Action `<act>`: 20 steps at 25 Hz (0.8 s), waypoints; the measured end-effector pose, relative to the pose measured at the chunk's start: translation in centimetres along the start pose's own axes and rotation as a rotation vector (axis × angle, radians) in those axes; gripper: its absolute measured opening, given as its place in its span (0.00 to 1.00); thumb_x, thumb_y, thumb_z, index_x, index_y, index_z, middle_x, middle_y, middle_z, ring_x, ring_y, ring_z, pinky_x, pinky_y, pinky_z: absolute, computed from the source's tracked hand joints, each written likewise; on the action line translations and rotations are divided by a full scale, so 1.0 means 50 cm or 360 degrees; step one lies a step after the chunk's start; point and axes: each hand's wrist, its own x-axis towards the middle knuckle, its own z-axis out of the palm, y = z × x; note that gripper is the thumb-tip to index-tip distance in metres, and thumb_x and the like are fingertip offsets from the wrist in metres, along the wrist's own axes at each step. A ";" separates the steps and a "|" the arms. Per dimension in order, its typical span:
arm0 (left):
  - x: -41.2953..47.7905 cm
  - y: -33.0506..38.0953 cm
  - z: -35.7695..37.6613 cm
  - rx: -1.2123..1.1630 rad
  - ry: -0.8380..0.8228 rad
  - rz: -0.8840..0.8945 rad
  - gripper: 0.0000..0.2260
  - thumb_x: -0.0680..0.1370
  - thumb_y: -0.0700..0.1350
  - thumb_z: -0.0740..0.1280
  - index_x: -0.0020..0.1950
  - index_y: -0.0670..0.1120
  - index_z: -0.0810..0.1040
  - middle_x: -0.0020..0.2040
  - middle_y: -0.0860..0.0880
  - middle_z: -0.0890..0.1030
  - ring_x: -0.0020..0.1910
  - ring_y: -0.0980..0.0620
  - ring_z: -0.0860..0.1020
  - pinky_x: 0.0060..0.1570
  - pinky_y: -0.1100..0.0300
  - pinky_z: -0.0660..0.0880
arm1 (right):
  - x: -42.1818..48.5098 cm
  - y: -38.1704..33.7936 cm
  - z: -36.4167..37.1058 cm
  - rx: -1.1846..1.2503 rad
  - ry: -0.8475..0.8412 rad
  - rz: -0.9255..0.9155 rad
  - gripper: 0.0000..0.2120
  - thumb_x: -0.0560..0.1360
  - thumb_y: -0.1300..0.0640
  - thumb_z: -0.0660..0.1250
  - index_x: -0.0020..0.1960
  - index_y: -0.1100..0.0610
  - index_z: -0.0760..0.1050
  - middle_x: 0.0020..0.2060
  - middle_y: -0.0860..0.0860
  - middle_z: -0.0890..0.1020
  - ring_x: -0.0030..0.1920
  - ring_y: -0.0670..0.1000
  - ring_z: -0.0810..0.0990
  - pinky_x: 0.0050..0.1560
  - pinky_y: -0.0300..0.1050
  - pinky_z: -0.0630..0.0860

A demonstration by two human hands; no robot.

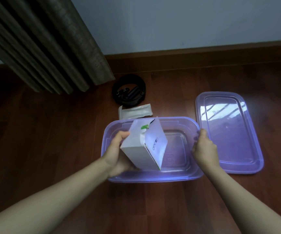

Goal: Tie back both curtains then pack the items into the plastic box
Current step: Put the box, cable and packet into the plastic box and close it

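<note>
A purple translucent plastic box [178,176] stands open on the wooden floor. My left hand [117,156] grips a white cardboard carton [141,149] with a green mark, tilted over the box's left half. My right hand [203,147] holds the box's right rim. Just behind the box lies a flat white sealed packet [135,111], and beyond it a coiled black belt [128,92]. A brown pleated curtain [43,44] hangs at the upper left, its hem just above the floor.
The box's purple lid [229,132] lies flat on the floor to the right of the box. A wooden skirting board [203,56] runs along the pale wall behind. Bare floor stretches to the left and front.
</note>
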 end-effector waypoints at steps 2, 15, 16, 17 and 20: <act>0.018 -0.029 -0.014 -0.0021 0.0189 -0.0134 0.14 0.74 0.53 0.55 0.40 0.47 0.75 0.34 0.45 0.77 0.38 0.44 0.75 0.45 0.51 0.73 | 0.001 0.001 0.000 0.0013 -0.0007 0.0016 0.13 0.74 0.68 0.55 0.57 0.59 0.64 0.52 0.58 0.81 0.48 0.67 0.78 0.44 0.54 0.72; 0.051 -0.048 0.068 0.2807 0.0235 0.1369 0.28 0.74 0.60 0.60 0.73 0.65 0.56 0.78 0.49 0.41 0.77 0.45 0.45 0.71 0.47 0.55 | 0.001 -0.002 0.000 0.0027 -0.0015 0.0006 0.13 0.74 0.67 0.55 0.57 0.59 0.63 0.50 0.59 0.81 0.47 0.66 0.78 0.43 0.52 0.71; 0.060 -0.050 0.074 0.3053 0.0189 0.1273 0.28 0.76 0.59 0.60 0.74 0.65 0.54 0.78 0.49 0.39 0.77 0.44 0.41 0.71 0.42 0.54 | 0.001 -0.002 0.000 0.0024 -0.0016 0.0002 0.13 0.74 0.67 0.55 0.57 0.59 0.63 0.50 0.59 0.81 0.48 0.66 0.78 0.43 0.53 0.71; 0.065 -0.049 0.077 0.3193 0.0182 0.1151 0.27 0.77 0.58 0.59 0.74 0.65 0.51 0.78 0.48 0.38 0.76 0.43 0.38 0.71 0.39 0.55 | 0.000 -0.002 -0.001 0.0017 -0.0017 -0.0001 0.13 0.74 0.67 0.55 0.57 0.59 0.63 0.50 0.59 0.81 0.48 0.66 0.78 0.43 0.53 0.72; 0.077 -0.055 0.064 0.3273 0.0247 0.1121 0.27 0.80 0.50 0.59 0.73 0.67 0.49 0.77 0.40 0.44 0.76 0.37 0.42 0.68 0.37 0.61 | -0.001 -0.003 -0.003 0.0010 -0.0024 -0.0008 0.13 0.74 0.67 0.55 0.58 0.59 0.63 0.51 0.59 0.81 0.48 0.66 0.78 0.43 0.53 0.72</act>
